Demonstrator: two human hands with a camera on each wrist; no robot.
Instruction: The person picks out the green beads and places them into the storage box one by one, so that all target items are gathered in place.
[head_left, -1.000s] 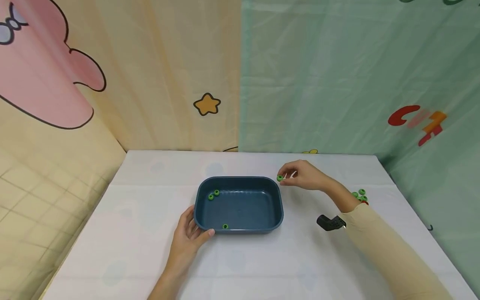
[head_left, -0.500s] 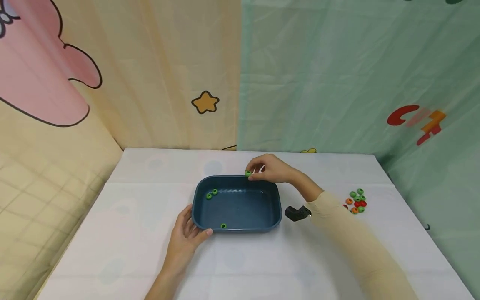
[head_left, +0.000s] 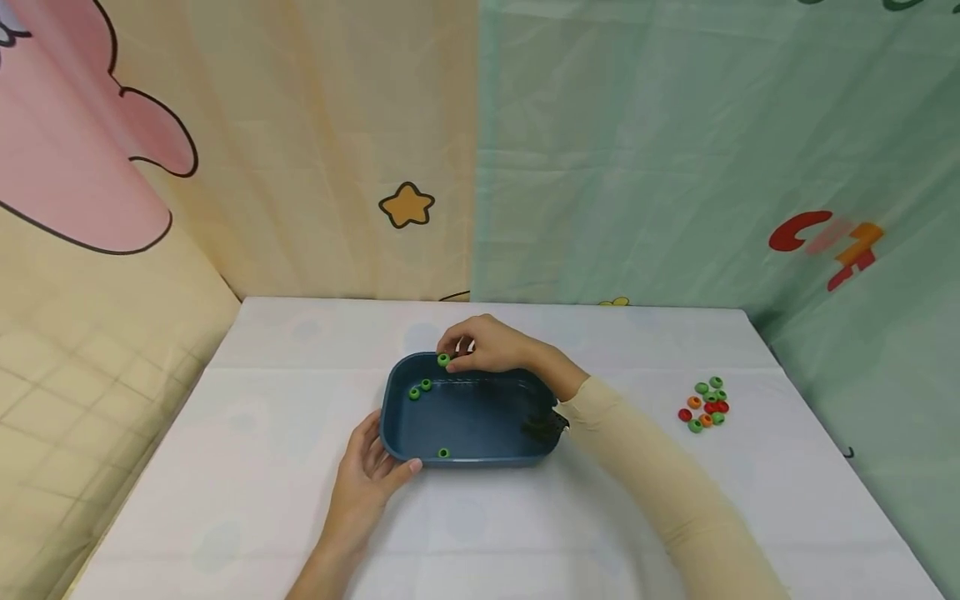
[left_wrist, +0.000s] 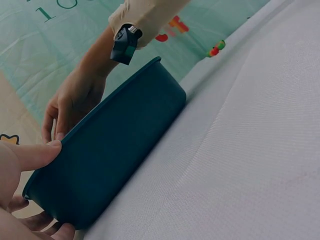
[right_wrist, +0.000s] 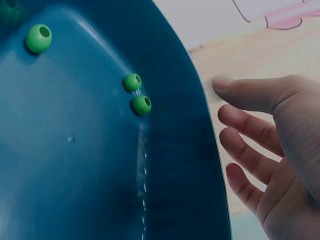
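My right hand (head_left: 491, 343) pinches a green bead (head_left: 443, 360) between thumb and fingertips, over the far rim of the blue plastic tray (head_left: 480, 425). In the right wrist view this hand (right_wrist: 295, 135) appears just outside the tray wall, the bead hidden by the thumb. Three other green beads lie inside the tray: a pair (right_wrist: 141, 105) near the far left and a single one (right_wrist: 39, 38) by the near side. My left hand (head_left: 360, 483) holds the tray's left end; in the left wrist view its thumb (left_wrist: 42, 156) lies on the rim and fingertips reach the lower wall.
Several loose green, red and orange beads (head_left: 708, 407) lie in a cluster on the white tablecloth (head_left: 630, 508), right of the tray. A black wrist camera (left_wrist: 126, 45) sits at the right cuff. Printed curtains (head_left: 615, 167) hang behind the table.
My right hand has travelled left with the green bead, from right of the tray to over its far rim. The bead cluster has come out from behind the arm. The left hand stays on the tray.
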